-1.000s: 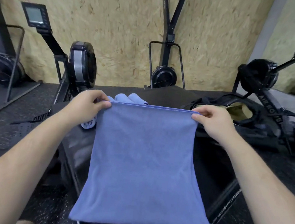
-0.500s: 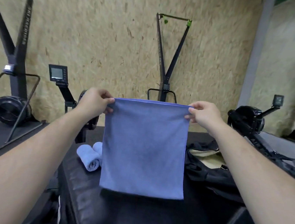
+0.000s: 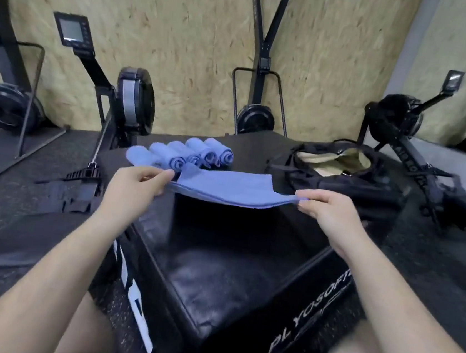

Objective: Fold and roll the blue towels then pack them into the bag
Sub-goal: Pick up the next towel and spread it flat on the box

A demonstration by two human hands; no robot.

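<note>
1. Two hands at work: our left hand [image 3: 138, 184] and right hand [image 3: 331, 209] pinch the blue towel [image 3: 224, 188] ends in our fingers [image 3: 165, 175], level above the tabletop [image 3: 232, 251].
2. We note rolled towels [image 3: 196, 154] behind it and the bag [image 3: 339, 177] open at the right.

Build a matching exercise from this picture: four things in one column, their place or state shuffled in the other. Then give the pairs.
Things
1. flat towel
2. rolled towels
3. bag
4. box

Places or states
A. lies open at the far right, pale lining showing
B. lined up in a row at the far side, left of the bag
C. held up between the left hand and the right hand
D. black, carries the rest, white lettering on its side

Pairs: 1-C, 2-B, 3-A, 4-D
</note>
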